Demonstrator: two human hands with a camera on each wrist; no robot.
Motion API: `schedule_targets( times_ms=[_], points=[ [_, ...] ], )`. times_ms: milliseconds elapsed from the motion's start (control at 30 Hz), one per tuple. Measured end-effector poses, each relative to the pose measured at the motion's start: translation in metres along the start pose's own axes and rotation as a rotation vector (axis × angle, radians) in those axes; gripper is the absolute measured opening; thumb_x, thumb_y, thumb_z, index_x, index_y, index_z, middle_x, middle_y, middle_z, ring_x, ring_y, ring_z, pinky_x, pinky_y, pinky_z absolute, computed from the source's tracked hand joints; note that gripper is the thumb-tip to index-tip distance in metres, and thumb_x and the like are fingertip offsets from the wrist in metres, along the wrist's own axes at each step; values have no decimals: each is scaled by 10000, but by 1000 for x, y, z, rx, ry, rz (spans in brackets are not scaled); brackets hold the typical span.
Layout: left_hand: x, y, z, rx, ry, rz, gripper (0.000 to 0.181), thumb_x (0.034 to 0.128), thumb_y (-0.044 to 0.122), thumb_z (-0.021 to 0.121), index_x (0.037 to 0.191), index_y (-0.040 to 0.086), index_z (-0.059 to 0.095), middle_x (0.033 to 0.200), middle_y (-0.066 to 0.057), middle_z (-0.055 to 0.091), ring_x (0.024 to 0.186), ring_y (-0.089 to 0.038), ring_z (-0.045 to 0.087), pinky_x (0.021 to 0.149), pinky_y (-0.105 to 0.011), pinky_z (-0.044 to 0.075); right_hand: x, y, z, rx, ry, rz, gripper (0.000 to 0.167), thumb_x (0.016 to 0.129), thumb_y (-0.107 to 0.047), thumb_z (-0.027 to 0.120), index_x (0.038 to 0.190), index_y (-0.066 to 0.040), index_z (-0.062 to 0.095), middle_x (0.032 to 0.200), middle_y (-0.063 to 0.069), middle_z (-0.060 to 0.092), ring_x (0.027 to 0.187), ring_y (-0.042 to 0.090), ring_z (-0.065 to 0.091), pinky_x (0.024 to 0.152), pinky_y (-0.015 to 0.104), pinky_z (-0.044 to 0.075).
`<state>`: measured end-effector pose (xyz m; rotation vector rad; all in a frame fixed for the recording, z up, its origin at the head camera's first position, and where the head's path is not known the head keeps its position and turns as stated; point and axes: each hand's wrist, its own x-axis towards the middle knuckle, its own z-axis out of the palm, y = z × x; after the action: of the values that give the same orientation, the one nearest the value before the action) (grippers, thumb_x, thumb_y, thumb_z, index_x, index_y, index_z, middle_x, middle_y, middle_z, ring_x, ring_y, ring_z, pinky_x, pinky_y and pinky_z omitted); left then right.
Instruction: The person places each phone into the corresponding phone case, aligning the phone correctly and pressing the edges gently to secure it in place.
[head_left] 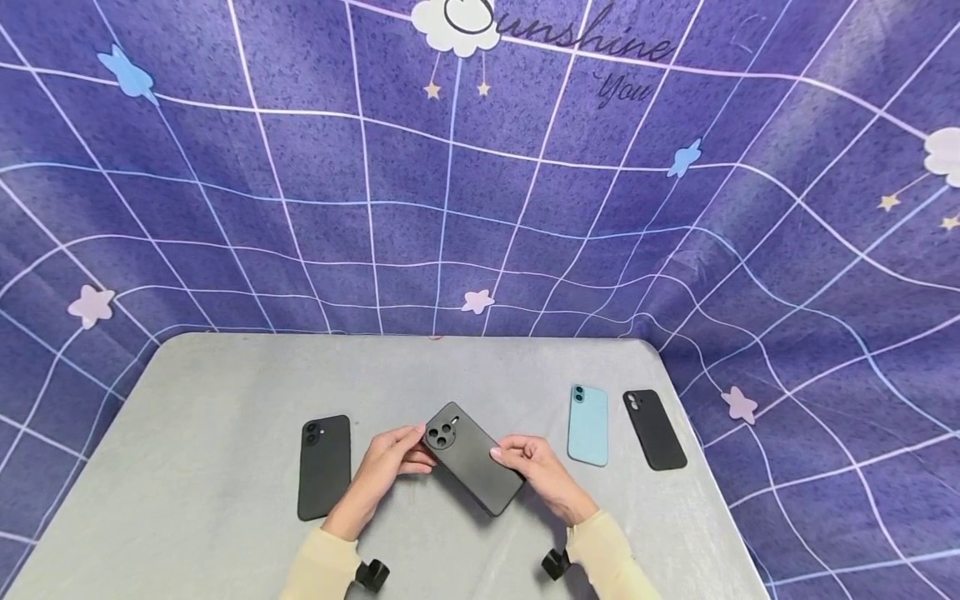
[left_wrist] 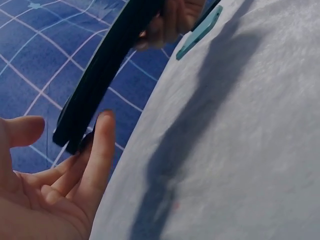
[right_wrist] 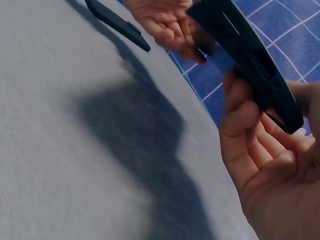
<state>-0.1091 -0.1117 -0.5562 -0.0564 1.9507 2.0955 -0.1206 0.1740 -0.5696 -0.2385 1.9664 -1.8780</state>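
Observation:
Above the table, a dark grey phone case with a round camera ring is held at a tilt. My right hand pinches its right edge, thumb on the back and fingers underneath. At the camera end, my left hand touches the corner. The left wrist view shows this left hand with its thumb standing apart from the case and its fingertips by the lower end. Side cut-outs mark the case in the right wrist view, above the right hand's bent fingers. I cannot tell whether a phone is inside.
A black phone or case lies left of my left hand. Right of my right hand lie a light blue phone or case and a black phone case. They rest on a grey-white table, with a purple patterned curtain behind.

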Motion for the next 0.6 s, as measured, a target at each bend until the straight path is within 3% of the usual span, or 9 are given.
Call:
schedule_targets(
  times_ms=[100,233,367,600],
  points=[
    [0,1,-5,31,-26,1,495,1135,304,568,1306,-156,634,922,-173,766,810,-231,776,786,-359,663,0,-1,-3,-19,-67,-7,206,1040,-148,699,1045,56,728,867,-106,722,811,32,602,804,212,493],
    [0,1,-7,94,-109,2,491,1133,333,573,1284,-123,672,902,-141,763,754,-249,767,724,-385,666,-1,-3,-6,-47,-143,-1,261,1038,-151,699,1089,103,728,862,-96,733,797,33,606,801,210,494],
    [-1,1,-4,163,-181,19,454,1130,350,576,1182,-79,715,843,-127,752,682,-264,755,640,-404,659,-2,-4,-7,-84,-189,23,290,1033,-167,707,1121,109,731,853,-97,723,781,31,593,792,207,487],
    [-4,-2,-2,202,-183,55,418,1131,341,572,1007,-38,696,785,-104,731,642,-238,740,599,-386,646,-2,-6,-6,-101,-190,55,292,1032,-200,715,1124,75,748,870,-90,729,790,42,598,782,213,487]
  ],
)
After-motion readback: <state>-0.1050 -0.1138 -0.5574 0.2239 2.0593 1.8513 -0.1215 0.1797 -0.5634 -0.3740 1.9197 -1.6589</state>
